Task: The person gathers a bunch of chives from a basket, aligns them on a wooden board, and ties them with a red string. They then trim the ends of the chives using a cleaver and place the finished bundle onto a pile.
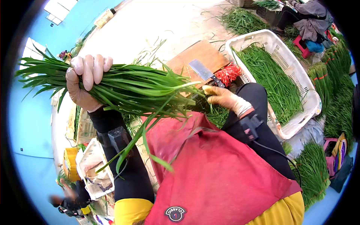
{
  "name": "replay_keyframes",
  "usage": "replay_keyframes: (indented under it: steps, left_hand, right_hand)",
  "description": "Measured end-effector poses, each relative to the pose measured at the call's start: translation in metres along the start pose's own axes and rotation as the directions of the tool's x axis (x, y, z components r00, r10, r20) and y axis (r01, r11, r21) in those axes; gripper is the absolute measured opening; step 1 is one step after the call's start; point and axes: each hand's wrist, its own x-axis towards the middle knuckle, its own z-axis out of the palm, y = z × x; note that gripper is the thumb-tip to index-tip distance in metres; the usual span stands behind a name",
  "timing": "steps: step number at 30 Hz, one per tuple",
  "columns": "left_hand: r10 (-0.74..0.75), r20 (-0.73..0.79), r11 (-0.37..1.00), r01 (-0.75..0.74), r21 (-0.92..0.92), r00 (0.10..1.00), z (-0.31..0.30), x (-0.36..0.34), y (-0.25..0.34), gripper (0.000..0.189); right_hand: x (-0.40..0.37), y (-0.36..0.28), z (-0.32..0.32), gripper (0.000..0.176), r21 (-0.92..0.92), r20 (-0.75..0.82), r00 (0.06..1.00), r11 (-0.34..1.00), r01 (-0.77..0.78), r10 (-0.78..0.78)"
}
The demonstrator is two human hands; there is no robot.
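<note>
My left hand (88, 75), in a thin pale glove, is wrapped round a thick bunch of garlic chives (138, 84) held up in front of me. The leaf tips fan out past the fist on the left, and the cut ends point right. A few long leaves droop over my red apron. My right hand (223, 99), also gloved, has thumb and fingers pinched at the pale end of a chive stalk (189, 85) that sticks out of the bunch. Just beyond it, a cleaver (201, 70) lies on a wooden board (195, 54), beside red ties (228, 74).
A white plastic basket (313, 99) of chives stands at my right. Tied bundles (309, 172) line the far right. Loose chives (242, 20) lie on the floor ahead. Another white crate (108, 183) and a yellow container (70, 163) sit at left, near another person (75, 198).
</note>
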Motion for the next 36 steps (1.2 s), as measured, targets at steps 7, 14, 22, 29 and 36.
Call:
replay_keyframes:
  steps: [7,14,22,29,36]
  left_hand:
    - [0.063,-0.107,0.994,-0.053,0.094,0.992,-0.004,-0.008,-0.021,0.021]
    - [0.071,-0.172,0.997,-0.076,-0.021,0.983,-0.015,-0.013,-0.001,0.022]
    - [0.067,-0.283,0.995,-0.085,-0.051,0.957,-0.032,-0.019,0.015,0.019]
    - [0.196,-0.529,0.967,-0.074,0.242,0.826,-0.013,-0.008,-0.007,0.019]
    - [0.268,-0.615,0.906,0.023,0.423,0.741,-0.015,-0.002,-0.015,0.022]
  right_hand:
    - [0.0,-0.084,0.072,0.071,0.536,-0.01,0.991,0.836,0.115,-0.13]
    - [0.027,0.017,0.024,0.02,-0.571,-0.209,0.915,0.803,0.173,-0.346]
    - [-0.011,-0.003,0.007,0.047,0.024,0.123,0.992,0.999,0.03,-0.032]
    - [-0.002,-0.065,0.063,0.049,0.162,0.224,0.962,0.979,0.123,-0.158]
    - [-0.007,-0.041,0.052,0.034,-0.204,0.163,0.983,0.972,0.116,-0.083]
